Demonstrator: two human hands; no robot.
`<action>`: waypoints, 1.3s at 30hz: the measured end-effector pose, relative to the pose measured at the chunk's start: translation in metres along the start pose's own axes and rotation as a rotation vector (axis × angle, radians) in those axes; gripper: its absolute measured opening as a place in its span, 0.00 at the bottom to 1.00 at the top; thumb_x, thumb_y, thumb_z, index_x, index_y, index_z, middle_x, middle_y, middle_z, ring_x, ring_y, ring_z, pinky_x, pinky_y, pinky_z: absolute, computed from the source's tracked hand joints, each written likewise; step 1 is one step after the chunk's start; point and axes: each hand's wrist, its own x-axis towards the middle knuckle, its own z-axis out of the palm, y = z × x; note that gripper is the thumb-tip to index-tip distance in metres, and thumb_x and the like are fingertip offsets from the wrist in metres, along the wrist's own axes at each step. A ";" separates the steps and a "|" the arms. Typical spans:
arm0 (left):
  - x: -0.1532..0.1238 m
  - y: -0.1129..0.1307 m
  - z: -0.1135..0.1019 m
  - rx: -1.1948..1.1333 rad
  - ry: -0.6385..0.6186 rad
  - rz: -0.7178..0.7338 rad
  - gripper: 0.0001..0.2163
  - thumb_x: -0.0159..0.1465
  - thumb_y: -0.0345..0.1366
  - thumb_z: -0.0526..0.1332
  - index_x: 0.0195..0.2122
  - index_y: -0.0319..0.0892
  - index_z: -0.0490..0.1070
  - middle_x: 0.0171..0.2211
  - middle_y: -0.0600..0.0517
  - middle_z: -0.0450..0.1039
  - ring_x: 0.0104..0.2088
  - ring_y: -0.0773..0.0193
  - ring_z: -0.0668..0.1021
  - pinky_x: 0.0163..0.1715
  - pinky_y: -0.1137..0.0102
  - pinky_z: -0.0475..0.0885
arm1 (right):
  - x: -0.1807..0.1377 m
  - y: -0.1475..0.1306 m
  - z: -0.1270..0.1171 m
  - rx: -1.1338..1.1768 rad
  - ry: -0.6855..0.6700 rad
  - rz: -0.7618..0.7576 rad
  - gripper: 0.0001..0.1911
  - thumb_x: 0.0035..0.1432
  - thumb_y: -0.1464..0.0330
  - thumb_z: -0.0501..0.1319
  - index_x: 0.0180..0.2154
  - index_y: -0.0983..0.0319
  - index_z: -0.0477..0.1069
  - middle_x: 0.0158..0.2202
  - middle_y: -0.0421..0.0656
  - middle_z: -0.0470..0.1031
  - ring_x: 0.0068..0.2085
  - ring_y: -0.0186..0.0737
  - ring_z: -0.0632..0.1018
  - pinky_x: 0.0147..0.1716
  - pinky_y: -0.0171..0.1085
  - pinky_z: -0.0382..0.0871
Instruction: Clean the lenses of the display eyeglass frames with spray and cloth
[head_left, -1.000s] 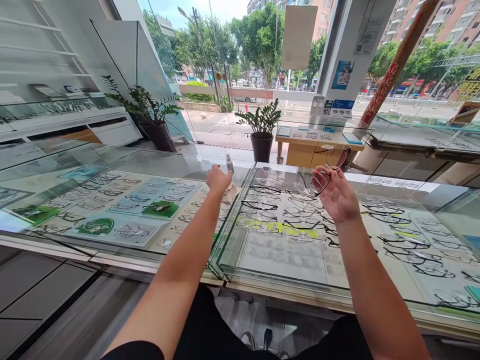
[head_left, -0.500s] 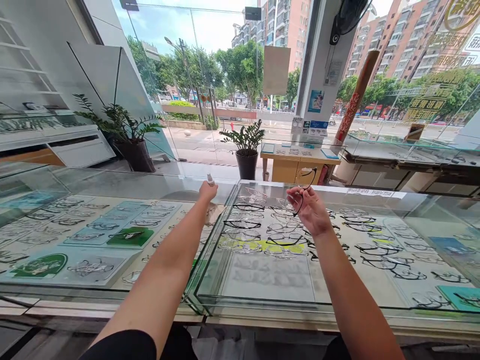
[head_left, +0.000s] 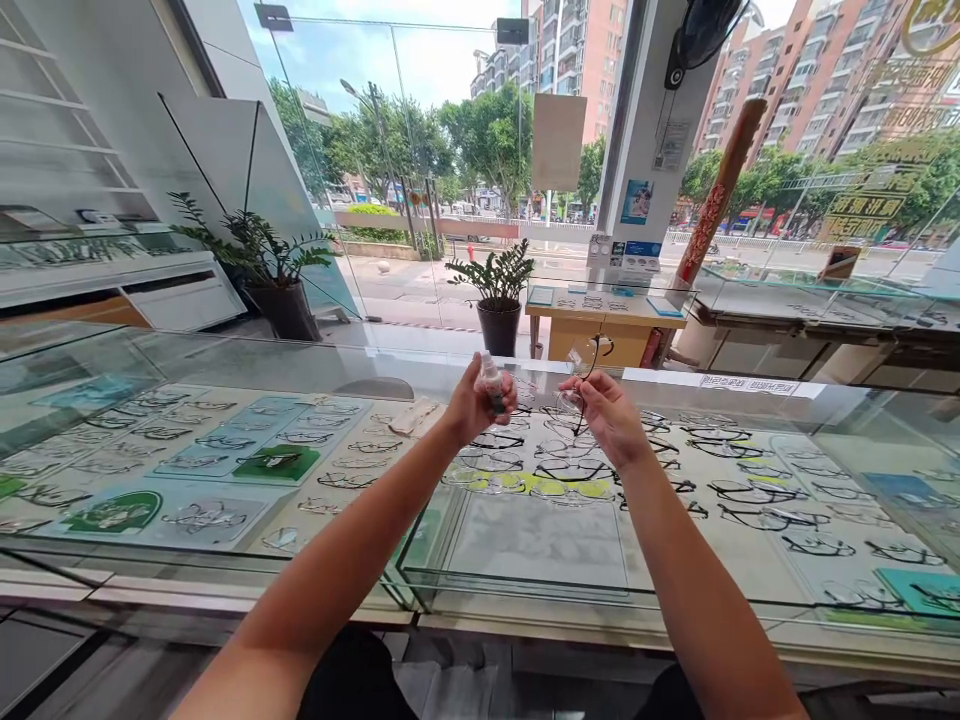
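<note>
My left hand (head_left: 474, 405) is wrapped round a small spray bottle (head_left: 491, 380) with a pale top, held upright above the glass counter. A hand's width to the right, my right hand (head_left: 609, 415) pinches a pair of glasses (head_left: 592, 355) with thin dark temples. The glasses are tilted, with one lens up and the other partly behind my fingers. Beneath both hands, rows of spectacle frames (head_left: 574, 470) lie inside the display case. A folded pale cloth (head_left: 414, 418) lies left of my left forearm.
The glass display counter (head_left: 517, 580) runs across in front of me, with more frames on coloured trays (head_left: 274, 460) at left. Beyond it stand a potted plant (head_left: 499, 325), a second plant (head_left: 281, 305) and a small wooden table (head_left: 551, 335) before the glass front.
My left hand has come right and nearer with the spray bottle, up close to the glasses. My right hand has shifted slightly left and turned the glasses.
</note>
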 end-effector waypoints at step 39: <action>-0.026 -0.023 0.022 0.491 -0.223 0.099 0.29 0.68 0.62 0.58 0.20 0.42 0.66 0.19 0.52 0.64 0.22 0.66 0.65 0.26 0.68 0.60 | -0.009 0.032 0.019 -0.101 0.085 0.102 0.22 0.48 0.48 0.81 0.32 0.56 0.80 0.36 0.39 0.85 0.35 0.35 0.72 0.38 0.37 0.69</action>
